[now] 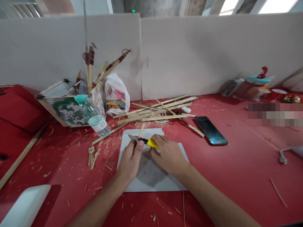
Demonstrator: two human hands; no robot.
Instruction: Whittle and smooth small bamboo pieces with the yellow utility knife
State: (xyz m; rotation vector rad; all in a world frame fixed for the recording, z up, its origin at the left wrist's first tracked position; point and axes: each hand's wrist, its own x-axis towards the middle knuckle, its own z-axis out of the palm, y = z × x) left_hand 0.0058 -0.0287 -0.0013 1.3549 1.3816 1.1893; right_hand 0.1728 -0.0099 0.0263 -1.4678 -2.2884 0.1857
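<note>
My right hand (168,154) is closed round the yellow handle of a utility knife (152,144), whose blade points left. In my left hand (130,157) a thin bamboo strip (142,129) is pinched, its tip sticking up past the fingers. The knife's black front end lies across the strip beside my left thumb, and the lower part of the strip is hidden by my hand. Both hands are above a sheet of white paper (158,183). Just behind it, split bamboo sticks (163,112) lie in a loose pile among shavings.
A plastic bottle (96,118) leans by a paper lantern frame (68,108) at left. A white plastic bag (118,94) stands beside them. The phone (211,130) lies right of the sticks. A cable plug (282,159) rests far right, and a white object (27,205) front left.
</note>
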